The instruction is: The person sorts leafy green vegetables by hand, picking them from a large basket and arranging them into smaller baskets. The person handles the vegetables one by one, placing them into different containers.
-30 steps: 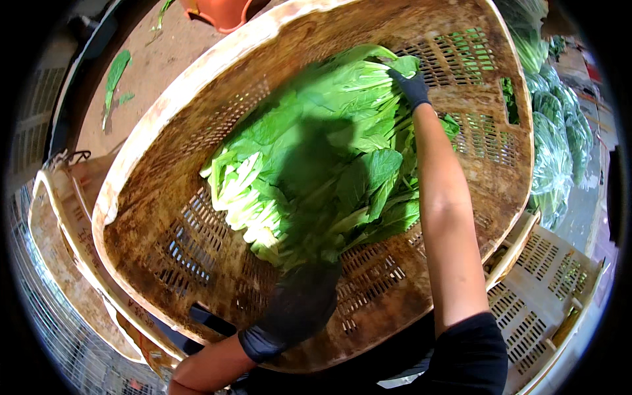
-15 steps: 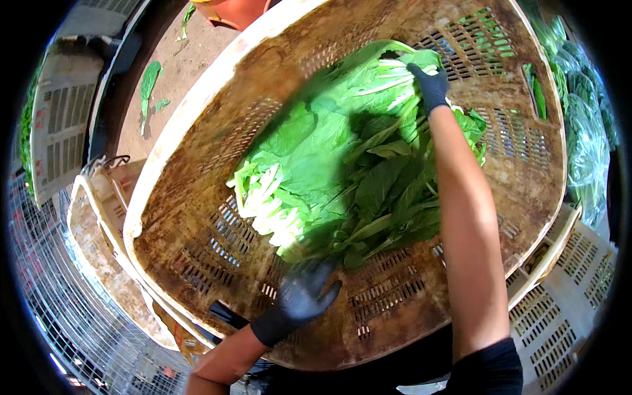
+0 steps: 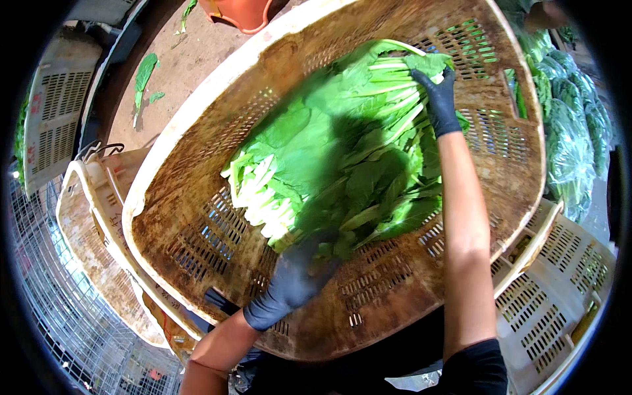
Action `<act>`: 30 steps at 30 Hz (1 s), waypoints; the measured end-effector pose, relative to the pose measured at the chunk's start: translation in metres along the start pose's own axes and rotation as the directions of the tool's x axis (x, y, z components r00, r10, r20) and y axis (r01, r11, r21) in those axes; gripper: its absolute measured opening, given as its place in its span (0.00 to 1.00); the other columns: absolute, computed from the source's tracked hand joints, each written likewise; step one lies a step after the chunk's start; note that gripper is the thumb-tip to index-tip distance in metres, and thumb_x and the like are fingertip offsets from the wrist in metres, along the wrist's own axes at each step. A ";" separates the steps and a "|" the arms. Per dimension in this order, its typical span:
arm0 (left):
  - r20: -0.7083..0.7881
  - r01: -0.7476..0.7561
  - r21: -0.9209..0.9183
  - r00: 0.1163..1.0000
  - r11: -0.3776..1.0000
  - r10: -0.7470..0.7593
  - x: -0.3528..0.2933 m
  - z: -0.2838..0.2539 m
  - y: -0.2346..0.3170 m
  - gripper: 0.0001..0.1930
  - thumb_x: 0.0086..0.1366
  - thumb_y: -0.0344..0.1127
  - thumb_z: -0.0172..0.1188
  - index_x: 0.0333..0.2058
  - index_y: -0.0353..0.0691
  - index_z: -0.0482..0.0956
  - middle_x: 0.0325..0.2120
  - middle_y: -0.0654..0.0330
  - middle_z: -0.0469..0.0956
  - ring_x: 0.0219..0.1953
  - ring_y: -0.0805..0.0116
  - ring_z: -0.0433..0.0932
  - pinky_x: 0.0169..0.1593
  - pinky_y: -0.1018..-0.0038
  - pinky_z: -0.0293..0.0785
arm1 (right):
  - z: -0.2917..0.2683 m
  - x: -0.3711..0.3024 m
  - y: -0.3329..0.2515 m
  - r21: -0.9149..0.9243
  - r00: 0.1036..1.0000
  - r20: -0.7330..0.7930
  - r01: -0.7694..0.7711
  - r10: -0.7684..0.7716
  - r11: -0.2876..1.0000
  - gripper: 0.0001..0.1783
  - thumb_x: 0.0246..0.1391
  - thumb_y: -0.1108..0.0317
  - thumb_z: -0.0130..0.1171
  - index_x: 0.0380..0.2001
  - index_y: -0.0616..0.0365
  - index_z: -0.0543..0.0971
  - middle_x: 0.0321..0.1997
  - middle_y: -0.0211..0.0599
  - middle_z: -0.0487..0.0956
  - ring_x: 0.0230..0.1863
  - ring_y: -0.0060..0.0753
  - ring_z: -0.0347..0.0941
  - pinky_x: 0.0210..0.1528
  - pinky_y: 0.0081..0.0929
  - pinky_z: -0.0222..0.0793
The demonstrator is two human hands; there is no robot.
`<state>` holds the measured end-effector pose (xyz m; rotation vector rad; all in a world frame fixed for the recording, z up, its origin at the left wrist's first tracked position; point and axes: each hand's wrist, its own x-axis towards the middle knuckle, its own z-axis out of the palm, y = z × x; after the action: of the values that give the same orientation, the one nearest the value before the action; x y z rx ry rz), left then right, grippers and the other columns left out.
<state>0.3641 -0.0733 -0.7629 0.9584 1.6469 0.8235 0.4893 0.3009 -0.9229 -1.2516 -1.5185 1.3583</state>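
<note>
A broad heap of leafy greens (image 3: 289,141) with pale stems lies in a large, brown-stained plastic basket (image 3: 191,217). My right hand (image 3: 438,102), in a black glove, is at the far right end of the heap, its thumb and fingers closed around the edge of the bundle. At the near edge of the greens, my black-gloved left hand (image 3: 296,276) reaches in, blurred, with fingers stretched out and apart against the lower leaves. The fingertips are partly lost among the leaves. Shadow covers the middle of the heap.
Clear plastic-wrapped greens (image 3: 569,151) lie at the right, above a pale slotted crate (image 3: 546,309). Another crate (image 3: 56,118) and a wire mesh (image 3: 52,276) are at the left. An orange container (image 3: 240,13) and a loose leaf (image 3: 143,76) are on the floor.
My left hand has moved up and right, from just below the greens to their near edge. My right hand remains at the far end, slightly lower. The view has shifted a little.
</note>
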 end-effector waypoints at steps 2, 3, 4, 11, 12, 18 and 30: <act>0.007 0.079 -0.159 0.997 0.984 -0.079 0.003 0.003 0.002 0.22 0.57 0.30 0.59 0.50 0.33 0.69 0.44 0.52 0.76 0.48 0.64 0.74 0.52 0.71 0.68 | -0.017 -0.020 -0.043 -0.082 0.993 -0.038 0.105 -0.108 0.991 0.44 0.33 0.65 0.74 0.51 0.66 0.59 0.50 0.42 0.67 0.50 0.33 0.64 0.54 0.28 0.60; -0.005 0.066 -0.162 0.998 0.985 -0.067 0.000 0.002 -0.001 0.22 0.57 0.30 0.59 0.50 0.33 0.69 0.44 0.52 0.76 0.48 0.64 0.74 0.52 0.71 0.68 | -0.011 -0.035 -0.076 -0.132 0.984 -0.066 0.154 -0.164 0.979 0.44 0.34 0.65 0.74 0.52 0.65 0.59 0.50 0.42 0.66 0.50 0.34 0.64 0.53 0.28 0.61; -0.008 0.029 -0.249 0.999 0.968 -0.032 0.000 0.004 -0.009 0.21 0.58 0.29 0.59 0.51 0.33 0.68 0.45 0.53 0.75 0.48 0.65 0.74 0.52 0.71 0.68 | -0.017 -0.047 -0.108 -0.211 0.965 -0.068 0.233 -0.252 0.949 0.44 0.34 0.65 0.74 0.52 0.65 0.58 0.50 0.42 0.66 0.50 0.34 0.64 0.53 0.28 0.61; 0.090 0.043 -0.673 0.996 0.739 0.023 -0.016 -0.010 -0.009 0.21 0.62 0.28 0.55 0.54 0.32 0.66 0.46 0.55 0.74 0.48 0.66 0.74 0.52 0.72 0.68 | -0.010 -0.164 -0.297 -0.589 0.699 0.148 0.631 -0.700 0.505 0.48 0.30 0.66 0.75 0.54 0.63 0.58 0.52 0.46 0.66 0.51 0.36 0.65 0.56 0.35 0.62; 0.090 0.070 -0.827 0.996 0.557 0.009 -0.012 -0.010 0.006 0.20 0.62 0.29 0.54 0.53 0.32 0.66 0.46 0.55 0.74 0.47 0.66 0.74 0.51 0.72 0.69 | -0.014 -0.188 -0.300 -0.622 0.690 0.165 0.627 -0.705 0.468 0.48 0.30 0.66 0.75 0.54 0.63 0.58 0.52 0.46 0.66 0.51 0.36 0.65 0.56 0.35 0.62; 0.013 0.116 -0.912 0.967 0.393 -0.255 -0.025 -0.018 -0.003 0.17 0.65 0.37 0.49 0.50 0.39 0.69 0.44 0.58 0.73 0.43 0.68 0.74 0.48 0.73 0.70 | -0.002 -0.295 -0.183 -0.587 0.650 0.758 0.642 0.056 0.493 0.25 0.37 0.72 0.63 0.44 0.50 0.75 0.60 0.44 0.64 0.63 0.54 0.55 0.64 0.60 0.44; 0.010 0.108 -0.953 0.945 0.283 -0.326 -0.055 0.003 -0.066 0.16 0.64 0.28 0.49 0.51 0.31 0.67 0.44 0.51 0.74 0.46 0.61 0.75 0.50 0.66 0.72 | 0.068 -0.314 -0.043 -0.764 0.873 0.443 0.246 0.207 0.597 0.27 0.46 0.73 0.60 0.52 0.60 0.68 0.47 0.51 0.73 0.47 0.48 0.71 0.52 0.36 0.66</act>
<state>0.3631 -0.1520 -0.7975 -0.2412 1.0266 1.4680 0.4976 -0.0187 -0.8663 -1.4318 -2.7272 0.9928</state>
